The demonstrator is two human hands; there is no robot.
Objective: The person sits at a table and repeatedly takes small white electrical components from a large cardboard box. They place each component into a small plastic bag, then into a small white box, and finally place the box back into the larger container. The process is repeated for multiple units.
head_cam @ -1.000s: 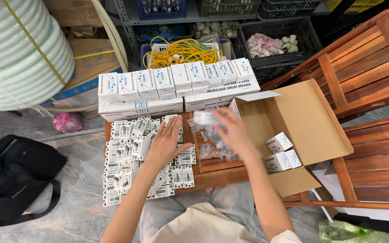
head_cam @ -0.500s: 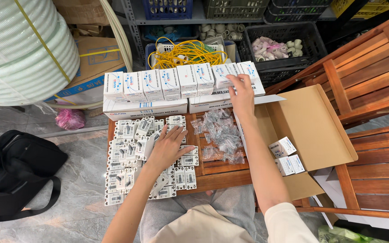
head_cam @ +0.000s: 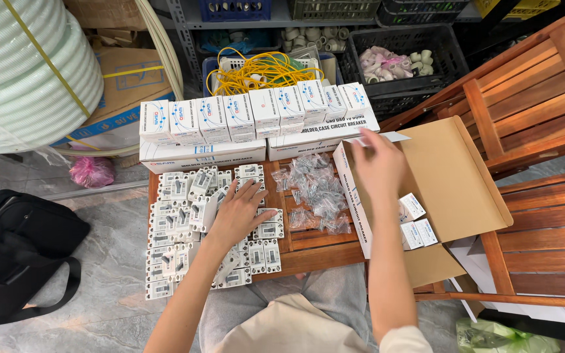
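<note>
My left hand (head_cam: 240,212) lies flat with fingers spread on a heap of white circuit breakers (head_cam: 178,229) that covers the left half of a small wooden table (head_cam: 322,252). My right hand (head_cam: 377,167) hovers over the near wall of an open cardboard carton (head_cam: 452,176), fingers apart, blurred, with nothing seen in it. Three small white boxes (head_cam: 416,222) sit inside the carton. Clear bags of screws (head_cam: 315,193) lie on the table between my hands. A row of small white boxes (head_cam: 256,111) stands on two long white cartons (head_cam: 204,155) at the table's far edge.
A big coil of pale green conduit (head_cam: 27,72) is at the upper left, and a black bag (head_cam: 14,252) lies on the tiled floor at left. Wooden chairs (head_cam: 531,117) stand on the right. Crates with a yellow cable (head_cam: 263,68) and fittings sit behind.
My right hand rose from the screw bags to the row of small boxes, then came back down over the carton's edge. My left hand stayed on the breakers.
</note>
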